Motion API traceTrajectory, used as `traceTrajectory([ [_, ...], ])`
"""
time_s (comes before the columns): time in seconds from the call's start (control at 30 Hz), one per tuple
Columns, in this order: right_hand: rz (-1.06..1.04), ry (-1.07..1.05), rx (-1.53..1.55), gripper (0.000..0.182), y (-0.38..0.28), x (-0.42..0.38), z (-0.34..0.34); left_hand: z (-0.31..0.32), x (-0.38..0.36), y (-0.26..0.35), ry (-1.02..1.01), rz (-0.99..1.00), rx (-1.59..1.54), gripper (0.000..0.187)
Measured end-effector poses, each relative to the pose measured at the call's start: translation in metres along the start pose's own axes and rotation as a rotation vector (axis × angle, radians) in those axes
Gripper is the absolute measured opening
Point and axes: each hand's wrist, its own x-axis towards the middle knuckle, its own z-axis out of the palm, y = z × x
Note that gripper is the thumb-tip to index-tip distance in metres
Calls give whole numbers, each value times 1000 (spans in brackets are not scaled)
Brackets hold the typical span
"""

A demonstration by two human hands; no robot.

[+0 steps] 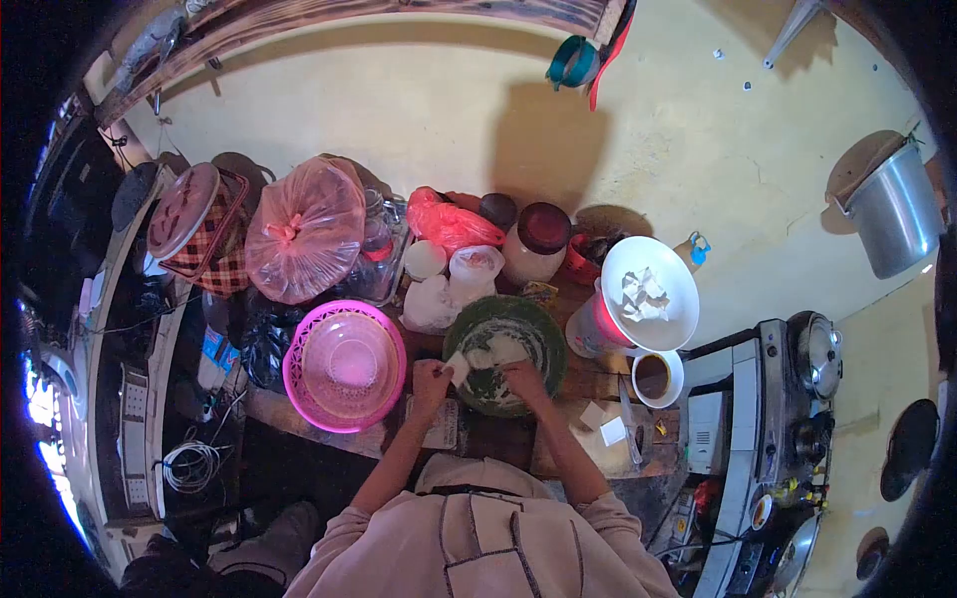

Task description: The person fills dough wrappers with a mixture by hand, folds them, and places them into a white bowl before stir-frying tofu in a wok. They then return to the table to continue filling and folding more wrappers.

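A green basin (547,334) with white flour or paste smeared over its inside stands in front of me. At its left rim, my left hand (430,383) pinches a flat white piece (458,367). My right hand (520,379) reaches over the right side of the basin, its fingers at the white powder (506,349); whether they grip anything is too small to tell. To the right, more white pieces (612,431) lie on a wooden board (568,460). A white plate (678,274) holds several crumpled-looking white pieces.
Left of the basin sits a pink basket (299,384) with a bowl inside. Behind are white plastic bags (429,304), a red-lidded jar (531,261) and a tied pink bag (284,254). A cup of dark liquid (653,379) stands right, before a stove (773,399).
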Motion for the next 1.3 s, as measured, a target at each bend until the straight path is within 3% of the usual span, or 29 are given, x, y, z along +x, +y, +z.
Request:
traceTrajectory([
  [0.03, 38, 2, 139, 26, 1, 1, -15, -3, 3, 3, 12, -22, -34, 19],
  [0.1, 347, -75, 527, 27, -2, -5, -47, -13, 9, 11, 33, -67, -102, 18],
  [0.3, 271, 85, 684, 26, 13, -25, -70, -25, 23, 59, -228, -446, -438, 16],
  [0.5, 339, 46, 912, 25, -14, -45, -110, -18, 33, 70, -296, -383, -383, 20],
  [0.6, 375, 35, 952, 24, -11, -47, -112, -14, 34, 61, -339, -372, -357, 23],
  [0.7, 229, -48, 971, 25, -8, -49, -116, -21, 36, 71, -338, -317, -294, 24],
  [0.8, 151, -60, 987, 26, 1, -46, -105, 2, 30, 41, -393, -429, -669, 26],
  [0.83, 140, -68, 1001, 27, -2, -46, -106, 4, 29, 37, -405, -418, -623, 26],
  [0.9, 156, -99, 1054, 27, -7, -50, -114, 8, 29, 33, -432, -393, -531, 25],
  [1.07, 267, -137, 1097, 25, -29, -58, -134, 10, 35, 46, -439, -594, -568, 20],
  [1.2, 305, -154, 1106, 23, -46, -63, -151, -4, 40, 54, -276, -462, -412, 16],
  [1.3, 305, -92, 1059, 27, -62, -66, -158, -25, 50, 72, -331, -557, -566, 17],
])
